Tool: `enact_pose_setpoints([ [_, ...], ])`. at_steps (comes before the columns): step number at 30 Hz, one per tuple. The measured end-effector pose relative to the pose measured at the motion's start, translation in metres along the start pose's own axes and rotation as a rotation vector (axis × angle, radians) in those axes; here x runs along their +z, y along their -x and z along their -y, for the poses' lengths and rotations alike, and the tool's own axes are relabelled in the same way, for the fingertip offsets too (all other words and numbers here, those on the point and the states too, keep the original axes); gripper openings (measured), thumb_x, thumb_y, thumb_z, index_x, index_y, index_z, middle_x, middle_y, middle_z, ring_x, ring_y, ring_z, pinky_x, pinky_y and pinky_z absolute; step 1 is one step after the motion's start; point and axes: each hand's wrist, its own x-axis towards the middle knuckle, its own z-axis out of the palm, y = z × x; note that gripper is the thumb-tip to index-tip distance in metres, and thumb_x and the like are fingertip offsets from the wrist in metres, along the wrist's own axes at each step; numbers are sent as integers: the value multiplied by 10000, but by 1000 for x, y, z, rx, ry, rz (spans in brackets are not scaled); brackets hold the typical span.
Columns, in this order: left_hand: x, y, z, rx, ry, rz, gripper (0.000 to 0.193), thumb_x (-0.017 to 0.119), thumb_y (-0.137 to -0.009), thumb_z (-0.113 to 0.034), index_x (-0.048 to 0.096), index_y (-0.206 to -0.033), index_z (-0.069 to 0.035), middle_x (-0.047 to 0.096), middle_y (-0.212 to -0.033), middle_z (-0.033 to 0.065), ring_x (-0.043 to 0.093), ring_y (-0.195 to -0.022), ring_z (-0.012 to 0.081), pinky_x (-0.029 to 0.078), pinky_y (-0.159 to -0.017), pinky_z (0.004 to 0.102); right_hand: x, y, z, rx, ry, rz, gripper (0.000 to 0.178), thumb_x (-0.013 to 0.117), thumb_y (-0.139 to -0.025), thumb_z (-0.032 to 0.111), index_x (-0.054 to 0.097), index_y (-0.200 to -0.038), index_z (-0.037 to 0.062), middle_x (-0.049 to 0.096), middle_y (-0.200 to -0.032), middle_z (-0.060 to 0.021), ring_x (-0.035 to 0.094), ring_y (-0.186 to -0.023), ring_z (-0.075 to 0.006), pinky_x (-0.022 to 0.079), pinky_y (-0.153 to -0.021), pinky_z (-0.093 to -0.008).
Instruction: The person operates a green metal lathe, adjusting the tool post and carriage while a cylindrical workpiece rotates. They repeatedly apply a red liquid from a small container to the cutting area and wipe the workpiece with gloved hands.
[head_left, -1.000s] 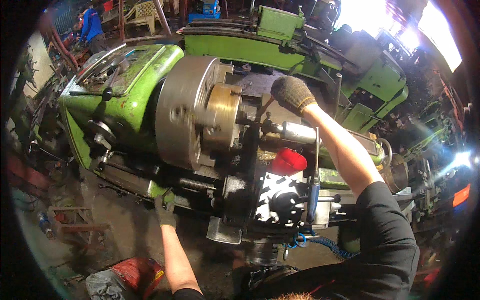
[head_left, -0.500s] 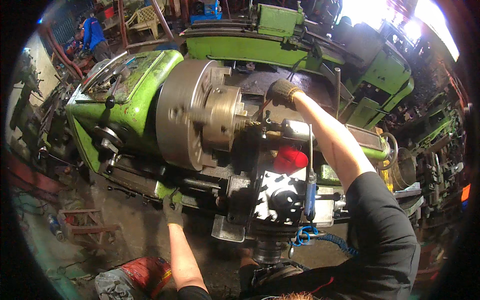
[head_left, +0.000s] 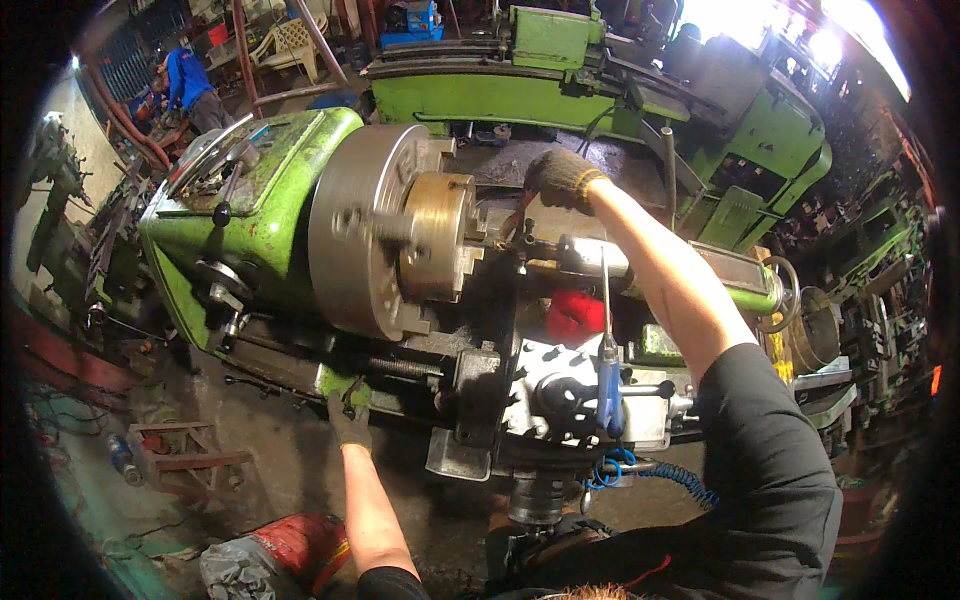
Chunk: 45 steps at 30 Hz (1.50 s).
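My left hand, in a dark work glove, is closed round a small lever at the lower front of a green lathe. Beyond the lathe's bed, my gloved right hand is closed on a thin rod, whose lower end meets a tool holder in front of the tailstock. To the left, a large chuck grips a round metal workpiece; both are streaked by motion blur. The tool's tip at the workpiece is too small to make out.
A tool post sits below the tailstock, with a blue-handled air gun beside it and a red container behind. Another green machine stands at the back. A person in blue bends at the far left. A red-and-grey sack lies below.
The view has shifted slightly. My right hand and the tool holder appear a little farther left, while my left hand keeps to the lever. The chuck remains blurred by turning.
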Motion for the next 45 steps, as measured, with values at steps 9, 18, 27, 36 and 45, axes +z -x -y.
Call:
enact_pose_setpoints([
  [9, 34, 79, 6, -16, 6, -175, 877, 858, -896, -534, 536, -1607, -136, 574, -1559, 173, 611, -1338, 344, 469, -1189, 501, -45, 224, 35, 466, -929, -538, 298, 726, -1021, 139, 751, -1298, 30, 786, -965, -85, 733, -712, -150, 580, -614, -291],
  [18, 295, 235, -92, 535, -1015, 573, 329, 664, -1075, -151, 753, -1304, 68, 777, -1306, 166, 728, -1204, 267, 538, -1111, 392, 27, 329, 46, 558, -1040, -636, 192, 793, -995, 145, 835, -1155, 49, 822, -1013, -129, 789, -935, -263, 621, -861, -379],
  [27, 469, 198, -28, 806, -1877, 1120, 429, 581, -1079, -406, 794, -1239, -69, 787, -1165, 227, 737, -1086, 453, 575, -954, 546, 94, 290, 50, 187, -536, -536, 292, 803, -923, 266, 836, -1184, 141, 773, -1020, -142, 763, -988, -368, 606, -866, -507],
  [36, 483, 226, -13, 1006, -1887, 1176, 362, 608, -1045, -377, 834, -1153, -116, 806, -1013, 189, 769, -964, 430, 601, -911, 568, 136, 295, 45, 125, -509, -484, 303, 781, -887, 221, 786, -1181, 149, 688, -888, -170, 711, -885, -421, 553, -781, -561],
  [45, 495, 243, -13, 1035, -1970, 1213, 335, 634, -1042, -379, 836, -1099, -119, 802, -988, 192, 766, -914, 435, 602, -868, 565, 137, 288, 49, 136, -329, -451, 218, 762, -868, 216, 769, -1068, 130, 691, -813, -157, 726, -765, -390, 552, -669, -544],
])
